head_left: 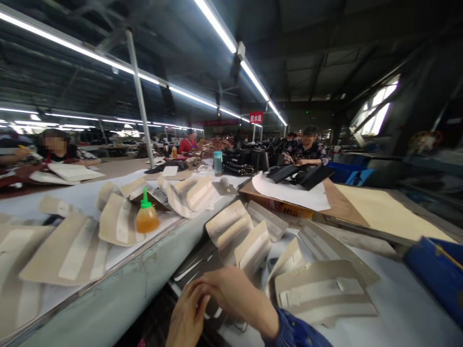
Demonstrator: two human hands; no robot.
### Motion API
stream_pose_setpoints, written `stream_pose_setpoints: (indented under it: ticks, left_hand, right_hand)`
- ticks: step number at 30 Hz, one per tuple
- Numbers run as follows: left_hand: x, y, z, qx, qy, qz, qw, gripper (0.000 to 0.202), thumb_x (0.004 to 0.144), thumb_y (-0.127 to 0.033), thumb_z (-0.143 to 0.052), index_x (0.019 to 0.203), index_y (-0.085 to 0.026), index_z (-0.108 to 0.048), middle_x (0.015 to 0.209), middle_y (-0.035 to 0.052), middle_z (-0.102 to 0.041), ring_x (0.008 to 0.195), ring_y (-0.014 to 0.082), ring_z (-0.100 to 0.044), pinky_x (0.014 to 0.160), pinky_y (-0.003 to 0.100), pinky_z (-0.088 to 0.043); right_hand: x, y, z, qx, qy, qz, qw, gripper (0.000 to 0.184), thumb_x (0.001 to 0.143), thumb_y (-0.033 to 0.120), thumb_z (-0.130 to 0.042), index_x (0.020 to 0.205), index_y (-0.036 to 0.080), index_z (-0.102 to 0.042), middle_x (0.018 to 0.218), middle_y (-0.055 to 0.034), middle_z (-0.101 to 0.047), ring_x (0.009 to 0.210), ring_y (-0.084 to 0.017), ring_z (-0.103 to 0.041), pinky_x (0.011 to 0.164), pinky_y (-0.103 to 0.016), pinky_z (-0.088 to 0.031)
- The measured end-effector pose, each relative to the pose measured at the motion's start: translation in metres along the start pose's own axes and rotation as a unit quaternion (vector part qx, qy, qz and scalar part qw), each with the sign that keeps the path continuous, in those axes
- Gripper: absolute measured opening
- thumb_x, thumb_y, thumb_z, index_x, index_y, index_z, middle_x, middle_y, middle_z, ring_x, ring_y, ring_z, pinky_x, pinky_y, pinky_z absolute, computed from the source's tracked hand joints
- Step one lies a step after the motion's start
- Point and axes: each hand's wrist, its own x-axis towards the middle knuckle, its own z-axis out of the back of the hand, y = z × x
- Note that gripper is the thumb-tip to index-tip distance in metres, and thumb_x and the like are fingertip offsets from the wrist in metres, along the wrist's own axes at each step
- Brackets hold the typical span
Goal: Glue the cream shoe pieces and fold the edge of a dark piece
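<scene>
At the near edge of the workbench [405,308] the person's left hand [188,315] and right hand [235,294] met, fingers pressed together over something small and dark; what they pinched could not be told. The right wrist wore a blue knitted cuff [292,332]. Just beyond the knuckles lay a fan of stiff beige leather pieces [249,246], curved like shoe uppers, each crossed by a paler matte strip. The largest piece [321,291] lay flat to the right, touching the bench's smooth grey surface. On the raised conveyor [119,289] to the left sat more such pieces and a squat amber glue bottle [146,217] with a green nozzle. Farther back, a sheet of white paper [289,193] covered a brown board at the bench's far edge.
</scene>
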Motion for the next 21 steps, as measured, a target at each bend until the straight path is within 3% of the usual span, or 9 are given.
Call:
stream_pose_setpoints:
  ticks: [4,6,8,10,12,14,16,21]
  left_hand:
    - [0.016,-0.015,-0.024,-0.02,0.03,0.027,0.999,0.04,0.083,-0.031,-0.053,0.115,-0.012,-0.069,0.13,0.0187,-0.063,0.124,0.0345,-0.057,0.107,0.054,-0.044]
    - [0.025,-0.022,-0.034,-0.031,0.045,0.049,0.997,0.045,0.081,-0.036,-0.058,0.117,-0.009,-0.069,0.133,0.0209,-0.061,0.126,0.0353,-0.056,0.107,0.053,-0.043]
    - [0.034,-0.03,-0.04,-0.041,0.054,0.074,0.995,0.046,0.079,-0.036,-0.065,0.116,-0.009,-0.07,0.135,0.0208,-0.059,0.127,0.0348,-0.055,0.108,0.051,-0.043]
    - [0.043,-0.038,-0.045,-0.051,0.06,0.098,0.992,0.044,0.076,-0.034,-0.07,0.114,-0.011,-0.07,0.135,0.019,-0.059,0.123,0.0328,-0.058,0.104,0.047,-0.046]
    - [0.051,-0.046,-0.048,-0.059,0.066,0.119,0.989,0.039,0.075,-0.031,-0.075,0.109,-0.013,-0.07,0.13,0.0156,-0.061,0.108,0.0278,-0.064,0.093,0.042,-0.053]
    - [0.058,-0.051,-0.05,-0.062,0.069,0.139,0.986,0.033,0.076,-0.029,-0.077,0.103,-0.013,-0.069,0.121,0.0112,-0.064,0.09,0.0209,-0.066,0.082,0.038,-0.055]
    - [0.063,-0.055,-0.053,-0.061,0.065,0.161,0.983,0.029,0.079,-0.029,-0.078,0.099,-0.013,-0.066,0.114,0.008,-0.064,0.084,0.0176,-0.064,0.08,0.037,-0.054]
    - [0.068,-0.054,-0.067,-0.065,0.065,0.191,0.977,0.021,0.09,-0.031,-0.069,0.099,-0.013,-0.065,0.107,0.006,-0.066,0.091,0.0196,-0.065,0.08,0.038,-0.055]
  right_hand:
    - [-0.043,-0.001,0.04,0.015,-0.045,-0.001,0.999,0.012,0.097,0.021,-0.063,0.097,0.024,-0.075,0.085,0.0022,-0.075,0.074,-0.016,-0.07,0.07,-0.021,-0.049]
    - [-0.069,-0.013,0.059,0.017,-0.089,-0.038,0.995,0.023,0.101,0.026,-0.053,0.108,0.028,-0.075,0.076,0.0022,-0.075,0.06,-0.015,-0.068,0.06,-0.021,-0.047]
    - [-0.095,-0.034,0.075,0.012,-0.148,-0.094,0.984,0.038,0.102,0.03,-0.044,0.135,0.026,-0.063,0.074,-0.0017,-0.075,0.056,-0.019,-0.068,0.056,-0.026,-0.048]
    - [-0.119,-0.063,0.085,0.01,-0.196,-0.141,0.97,0.047,0.101,0.031,-0.037,0.145,0.023,-0.052,0.082,-0.0055,-0.077,0.067,-0.023,-0.072,0.065,-0.031,-0.051]
    - [-0.137,-0.09,0.089,-0.009,-0.232,-0.22,0.947,0.048,0.098,0.035,-0.039,0.143,0.024,-0.055,0.085,-0.0068,-0.078,0.075,-0.026,-0.073,0.067,-0.034,-0.052]
    - [-0.146,-0.108,0.087,-0.019,-0.161,-0.247,0.955,0.043,0.098,0.033,-0.041,0.133,0.026,-0.064,0.084,-0.0069,-0.078,0.08,-0.028,-0.073,0.07,-0.036,-0.051]
    - [-0.146,-0.112,0.08,-0.007,-0.065,-0.221,0.973,0.036,0.094,0.028,-0.048,0.121,0.029,-0.072,0.081,-0.0044,-0.077,0.08,-0.027,-0.073,0.072,-0.034,-0.051]
    - [-0.119,-0.087,0.046,0.073,0.109,-0.119,0.984,0.034,0.083,0.013,-0.061,0.107,0.031,-0.077,0.07,0.0038,-0.075,0.058,-0.015,-0.071,0.061,-0.019,-0.051]
